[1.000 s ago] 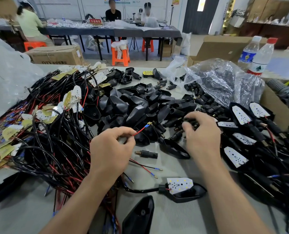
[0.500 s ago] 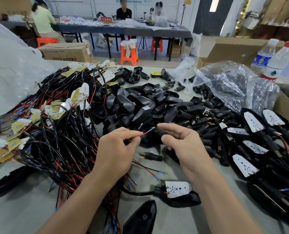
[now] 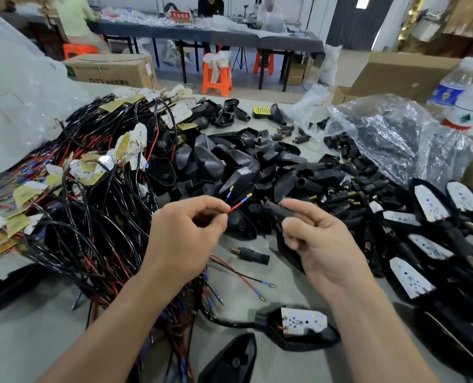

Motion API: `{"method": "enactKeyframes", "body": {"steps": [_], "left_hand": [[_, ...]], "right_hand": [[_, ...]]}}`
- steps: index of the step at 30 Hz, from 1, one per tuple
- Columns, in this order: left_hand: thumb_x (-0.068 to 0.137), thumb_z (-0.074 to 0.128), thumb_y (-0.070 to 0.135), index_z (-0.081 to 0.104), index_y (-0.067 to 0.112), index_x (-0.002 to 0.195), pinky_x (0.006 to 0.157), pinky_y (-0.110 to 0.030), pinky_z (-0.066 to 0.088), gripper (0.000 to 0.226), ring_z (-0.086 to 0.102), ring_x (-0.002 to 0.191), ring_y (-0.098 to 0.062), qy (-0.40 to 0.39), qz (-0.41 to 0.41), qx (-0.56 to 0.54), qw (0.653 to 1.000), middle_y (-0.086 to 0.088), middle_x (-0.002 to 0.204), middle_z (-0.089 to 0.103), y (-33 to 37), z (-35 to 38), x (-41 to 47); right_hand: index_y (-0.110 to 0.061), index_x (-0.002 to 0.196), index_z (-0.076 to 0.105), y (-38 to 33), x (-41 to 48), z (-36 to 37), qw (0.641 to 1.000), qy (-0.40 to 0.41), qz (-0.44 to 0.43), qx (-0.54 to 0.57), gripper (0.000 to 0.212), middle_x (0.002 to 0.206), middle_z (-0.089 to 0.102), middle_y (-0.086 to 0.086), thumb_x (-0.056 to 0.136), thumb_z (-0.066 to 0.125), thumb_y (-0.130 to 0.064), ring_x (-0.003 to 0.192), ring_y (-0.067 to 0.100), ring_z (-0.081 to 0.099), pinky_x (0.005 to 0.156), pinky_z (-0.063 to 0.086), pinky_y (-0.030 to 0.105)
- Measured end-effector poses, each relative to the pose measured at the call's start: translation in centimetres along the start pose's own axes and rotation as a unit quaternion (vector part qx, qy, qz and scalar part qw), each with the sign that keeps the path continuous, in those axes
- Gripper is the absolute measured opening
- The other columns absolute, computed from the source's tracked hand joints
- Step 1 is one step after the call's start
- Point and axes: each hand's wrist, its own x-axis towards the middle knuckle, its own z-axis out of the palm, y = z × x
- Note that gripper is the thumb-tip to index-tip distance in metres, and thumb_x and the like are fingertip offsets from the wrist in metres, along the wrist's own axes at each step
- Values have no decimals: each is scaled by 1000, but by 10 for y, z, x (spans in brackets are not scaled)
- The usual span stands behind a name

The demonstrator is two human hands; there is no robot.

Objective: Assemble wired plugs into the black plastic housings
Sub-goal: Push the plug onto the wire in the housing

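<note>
In the head view, both hands are raised above the middle of the tabletop (image 3: pixel 36 341), close together but not touching. The left hand (image 3: pixel 185 236) pinches two thin wire ends (image 3: pixel 236 204), one red and one black, between thumb and forefinger; their brass tips point up and to the right. The right hand (image 3: pixel 321 244) holds a black tubular piece (image 3: pixel 278 210) between thumb and curled fingers, its open end turned toward the wire tips, which are near it but not yet inside.

Behind the hands lies the heap of black housings (image 3: pixel 230 167), in the centre of the tabletop. The wire bundle (image 3: pixel 91 203) covers the left side, and finished units (image 3: pixel 429 205) with white boards lie along the right edge. A loose plug (image 3: pixel 250 254) rests just in front of the hands.

I judge the step to be threading the wires into the black piece. The next move calls for bringing both tips together and aiming them exactly at the small opening; the soft wires may bend or miss.
</note>
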Motion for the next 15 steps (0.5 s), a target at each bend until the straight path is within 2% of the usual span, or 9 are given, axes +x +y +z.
{"method": "enactKeyframes", "body": {"steps": [2,4,7,10,15], "left_hand": [[85,81,13,76,46,79,63,-8,50,35,69,69,0,-5,-7,-4,1000,25,73,72,0,1,1],[86,81,14,76,47,83,58,-10,49,34,67,65,-5,-9,-14,-9,1000,23,71,71,0,4,2],[87,80,14,75,47,87,60,-7,44,33,64,67,-1,-9,-16,-14,1000,25,73,70,1,6,0],[87,80,14,75,47,88,65,-7,45,33,66,74,0,-12,-14,-24,1000,26,79,72,1,5,-3],[86,80,13,78,42,80,61,-6,43,30,63,64,2,-10,-15,-50,999,23,71,71,5,6,-5]], "right_hand": [[-1,107,72,-2,4,0,999,-2,17,34,31,72,44,9,87,57,18,56,15,40,48,37,20],[-1,105,68,-4,8,3,998,6,27,59,21,76,55,14,92,56,10,53,15,45,45,37,20],[-6,96,61,-3,10,3,997,17,45,60,5,74,67,15,99,57,-6,50,14,50,41,36,20],[-5,95,62,-5,11,2,998,27,36,43,10,69,65,12,100,60,-13,49,13,49,39,34,20],[-10,87,63,-8,10,5,999,48,-2,13,14,67,62,10,100,59,-10,48,11,47,42,33,19]]}}
